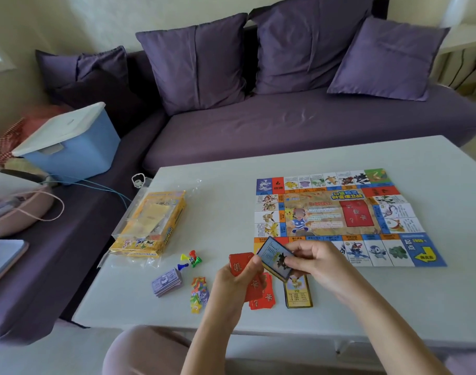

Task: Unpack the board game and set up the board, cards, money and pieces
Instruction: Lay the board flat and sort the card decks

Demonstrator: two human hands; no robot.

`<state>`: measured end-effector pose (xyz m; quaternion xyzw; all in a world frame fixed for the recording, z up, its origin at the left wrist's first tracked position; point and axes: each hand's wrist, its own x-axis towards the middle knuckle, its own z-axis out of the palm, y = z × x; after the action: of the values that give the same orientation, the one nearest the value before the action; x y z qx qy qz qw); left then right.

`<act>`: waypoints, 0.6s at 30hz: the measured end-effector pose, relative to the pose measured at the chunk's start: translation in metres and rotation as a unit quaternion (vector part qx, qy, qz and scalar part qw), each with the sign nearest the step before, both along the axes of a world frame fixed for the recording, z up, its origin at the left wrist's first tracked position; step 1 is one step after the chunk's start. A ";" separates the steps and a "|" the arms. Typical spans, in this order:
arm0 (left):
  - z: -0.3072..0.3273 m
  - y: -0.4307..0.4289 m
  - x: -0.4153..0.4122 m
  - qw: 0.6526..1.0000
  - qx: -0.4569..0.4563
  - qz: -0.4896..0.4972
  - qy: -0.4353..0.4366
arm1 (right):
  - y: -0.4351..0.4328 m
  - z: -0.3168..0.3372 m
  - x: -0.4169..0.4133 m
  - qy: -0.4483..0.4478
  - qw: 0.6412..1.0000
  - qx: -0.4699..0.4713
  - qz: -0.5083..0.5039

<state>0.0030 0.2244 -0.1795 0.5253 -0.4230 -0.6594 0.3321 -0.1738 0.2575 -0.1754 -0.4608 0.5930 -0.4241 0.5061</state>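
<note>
The paper game board [347, 217] lies unfolded on the right half of the white table [231, 201]. My left hand [231, 280] holds a stack of red cards [238, 262]. My right hand [310, 263] grips a blue picture card [274, 255] just above that stack. Under my hands lie more red cards [263, 300] and a yellow card pile [298, 296]. To the left sit a purple money stack [167, 282], coloured pawns with a die [191, 259] and small star tokens [199, 293]. The yellow game box [150, 226] lies in its clear wrapper further left.
A purple sofa [299, 125] with several cushions stands behind the table. A blue storage bin with a white lid [71, 147] rests on the sofa's left part, beside a pink bag [14, 209]. My knee [139, 353] is below the table's front edge.
</note>
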 end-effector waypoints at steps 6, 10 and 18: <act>-0.001 0.001 0.000 0.996 -0.005 -0.070 -0.061 | -0.004 0.011 -0.010 0.146 0.985 -0.006 0.089; -0.003 0.003 -0.009 1.000 0.026 0.008 0.012 | -0.002 0.008 -0.005 0.010 0.999 0.022 -0.040; -0.007 -0.003 -0.017 0.997 0.069 0.019 0.032 | -0.001 -0.005 -0.019 0.179 0.981 -0.028 -0.062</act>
<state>-0.0143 0.2218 -0.1861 0.5335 -0.3561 -0.6969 0.3208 -0.1930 0.2563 -0.1807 -0.5059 0.6893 -0.3813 0.3514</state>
